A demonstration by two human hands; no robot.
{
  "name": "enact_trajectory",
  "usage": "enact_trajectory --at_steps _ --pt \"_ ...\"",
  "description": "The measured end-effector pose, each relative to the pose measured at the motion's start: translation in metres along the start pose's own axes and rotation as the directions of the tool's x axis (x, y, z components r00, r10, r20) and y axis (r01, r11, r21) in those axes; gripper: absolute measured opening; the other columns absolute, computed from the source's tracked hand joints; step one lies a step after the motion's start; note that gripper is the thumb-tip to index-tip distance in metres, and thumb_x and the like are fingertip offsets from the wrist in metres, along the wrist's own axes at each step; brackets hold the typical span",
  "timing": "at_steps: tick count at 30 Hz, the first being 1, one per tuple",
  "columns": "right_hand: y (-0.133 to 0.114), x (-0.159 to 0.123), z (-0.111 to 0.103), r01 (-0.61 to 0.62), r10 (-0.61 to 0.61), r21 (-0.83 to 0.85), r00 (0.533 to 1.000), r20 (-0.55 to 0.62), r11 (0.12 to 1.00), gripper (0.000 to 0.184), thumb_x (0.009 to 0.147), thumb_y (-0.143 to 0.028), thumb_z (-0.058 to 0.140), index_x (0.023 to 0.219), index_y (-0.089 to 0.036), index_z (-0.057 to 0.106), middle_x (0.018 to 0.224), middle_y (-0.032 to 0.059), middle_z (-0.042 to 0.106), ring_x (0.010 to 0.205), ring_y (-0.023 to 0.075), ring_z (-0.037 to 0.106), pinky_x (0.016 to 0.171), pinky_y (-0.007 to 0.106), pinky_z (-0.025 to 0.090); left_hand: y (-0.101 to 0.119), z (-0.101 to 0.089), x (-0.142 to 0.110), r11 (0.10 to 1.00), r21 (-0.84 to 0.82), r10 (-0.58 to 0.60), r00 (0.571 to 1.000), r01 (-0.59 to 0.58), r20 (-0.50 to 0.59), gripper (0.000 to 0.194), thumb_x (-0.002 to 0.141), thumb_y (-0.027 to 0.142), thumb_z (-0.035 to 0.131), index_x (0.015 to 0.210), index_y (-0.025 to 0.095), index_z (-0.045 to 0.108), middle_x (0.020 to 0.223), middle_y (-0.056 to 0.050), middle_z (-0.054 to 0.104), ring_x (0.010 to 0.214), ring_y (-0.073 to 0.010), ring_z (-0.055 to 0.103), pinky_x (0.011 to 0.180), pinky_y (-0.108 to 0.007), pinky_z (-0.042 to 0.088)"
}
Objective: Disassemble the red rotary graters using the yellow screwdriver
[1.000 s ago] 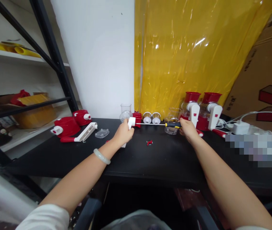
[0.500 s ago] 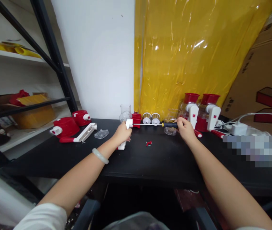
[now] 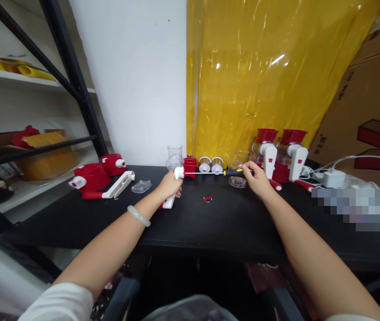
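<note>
My left hand (image 3: 170, 185) is closed around a white crank handle (image 3: 178, 173) with a red grip low down, held above the black table. In my right hand (image 3: 257, 179) is a screwdriver (image 3: 234, 173) with a black and yellow handle, lying level. Its long shaft reaches left to the top end of the crank handle; the tip's exact seat is hidden. Small red parts with tiny metal pieces (image 3: 207, 199) lie on the table between and below my hands. Another white crank handle (image 3: 120, 184) with a red grip rests at the left.
Red housings (image 3: 92, 176) sit at the left beside a clear plastic disc (image 3: 141, 186). Metal-and-white drums (image 3: 211, 165) stand at the back. On the right are two red-and-white hand-cranked machines (image 3: 270, 156), then a white adapter with cables (image 3: 334, 179). A black rack (image 3: 86, 111) borders the left.
The fingers of my right hand have shifted on the screwdriver's handle, and more of its yellow shows. The crank handle stays in my left hand, nearly still.
</note>
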State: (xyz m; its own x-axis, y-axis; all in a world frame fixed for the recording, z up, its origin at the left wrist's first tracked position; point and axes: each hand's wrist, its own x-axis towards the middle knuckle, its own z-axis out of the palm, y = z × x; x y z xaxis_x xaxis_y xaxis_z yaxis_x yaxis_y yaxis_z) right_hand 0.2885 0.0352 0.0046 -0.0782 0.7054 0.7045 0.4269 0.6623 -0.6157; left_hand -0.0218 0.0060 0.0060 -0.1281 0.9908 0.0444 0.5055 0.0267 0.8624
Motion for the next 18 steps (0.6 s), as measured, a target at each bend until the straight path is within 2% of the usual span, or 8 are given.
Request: enact_trajectory --at_steps 8,14,18 --pt "0.0075 0.0001 0.0025 -0.001 0.000 0.005 1.000 0.019 1.000 0.025 0.089 -0.044 0.049 0.090 -0.021 0.057 0.092 0.0056 0.064 0.088 0.0208 0.060 0.084 0.036 0.045 0.0013 -0.0016 0.0005 1.000 -0.014 -0.013 1.000 0.013 -0.006 0.025 0.066 0.008 0.050 0.090 0.014 0.052 0.050 0.002 0.054 0.039 -0.0153 0.056 0.040 -0.025 0.050" --pt "0.0061 -0.0007 0.0039 0.041 -0.041 -0.009 0.999 0.005 0.999 0.022 0.088 -0.039 0.049 0.096 -0.020 0.057 0.097 0.0081 0.064 0.095 0.0230 0.060 0.091 0.041 0.044 -0.0009 -0.0012 0.0016 1.000 -0.021 -0.014 1.000 0.014 -0.008 0.024 0.065 0.008 0.051 0.089 0.014 0.052 0.050 0.002 0.054 0.039 -0.0157 0.056 0.040 -0.026 0.050" --pt "0.0065 -0.0003 0.0056 0.036 -0.036 0.026 0.999 -0.019 0.999 0.024 0.085 -0.042 0.052 0.097 -0.021 0.057 0.100 0.0083 0.063 0.098 0.0231 0.059 0.094 0.043 0.043 -0.0002 -0.0013 0.0010 1.000 -0.023 -0.015 1.000 0.015 0.003 0.022 0.066 0.008 0.050 0.086 0.013 0.052 0.049 0.001 0.053 0.039 -0.0156 0.056 0.040 -0.026 0.050"
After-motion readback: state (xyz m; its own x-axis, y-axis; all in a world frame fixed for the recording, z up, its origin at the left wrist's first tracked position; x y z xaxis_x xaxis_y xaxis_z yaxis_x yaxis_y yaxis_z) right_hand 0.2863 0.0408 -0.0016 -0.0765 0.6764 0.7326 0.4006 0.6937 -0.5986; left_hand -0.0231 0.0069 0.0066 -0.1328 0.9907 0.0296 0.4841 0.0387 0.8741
